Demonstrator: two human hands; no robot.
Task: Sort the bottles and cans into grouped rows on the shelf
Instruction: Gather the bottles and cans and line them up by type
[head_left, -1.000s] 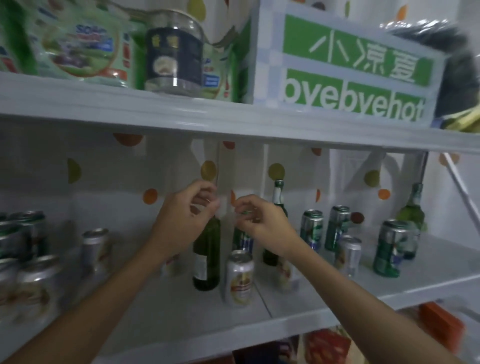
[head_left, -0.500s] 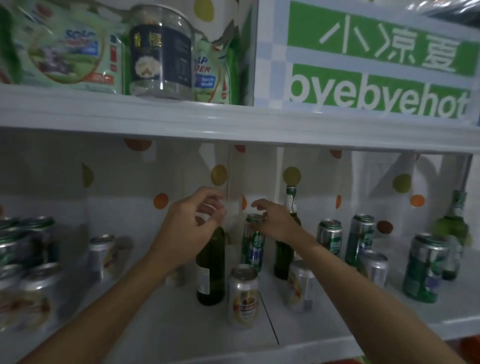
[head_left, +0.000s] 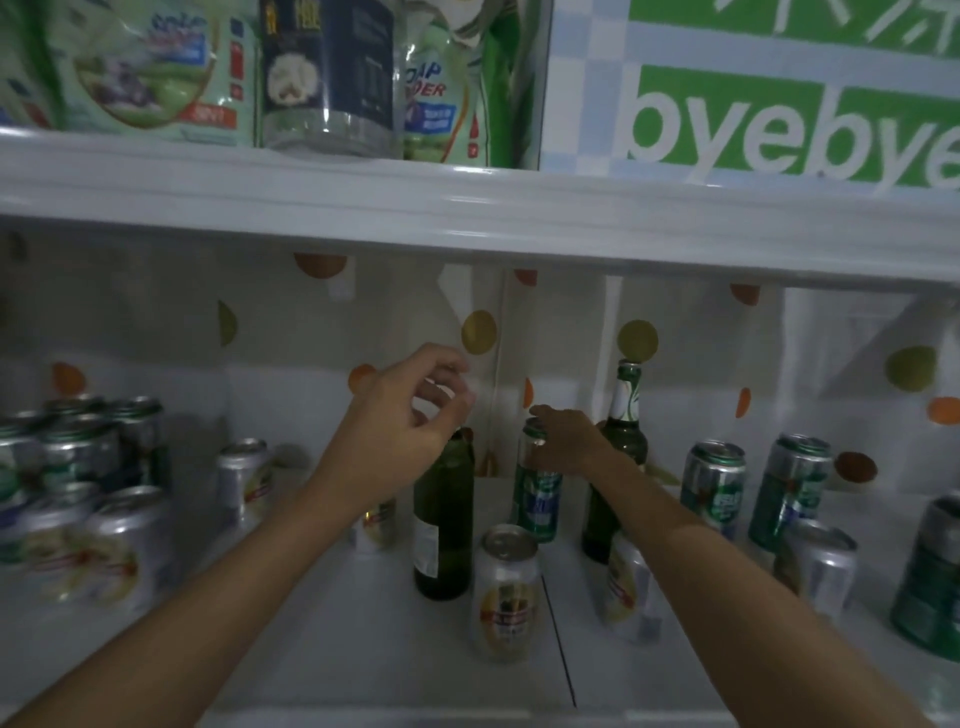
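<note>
On the white shelf (head_left: 363, 649) stands a dark green bottle (head_left: 444, 525). My left hand (head_left: 410, 421) hovers at its top, fingers loosely curled with wall showing between them. My right hand (head_left: 566, 441) grips the top of a green can (head_left: 537, 501) from above. A tall green bottle (head_left: 621, 415) stands just behind that wrist. A silver can (head_left: 506, 592) is in front of the dark bottle, and another silver can (head_left: 626, 587) lies partly hidden under my right forearm.
Green cans (head_left: 78, 441) and silver cans (head_left: 119, 545) crowd the left end, with one silver can (head_left: 244, 478) apart. More green cans (head_left: 714, 483) and a silver can (head_left: 818, 566) stand on the right. The upper shelf board (head_left: 467, 208) hangs low overhead.
My left hand's fingers have loosened and spread above the dark bottle's top. My right hand has stretched forward onto the green can's top. The view has moved closer.
</note>
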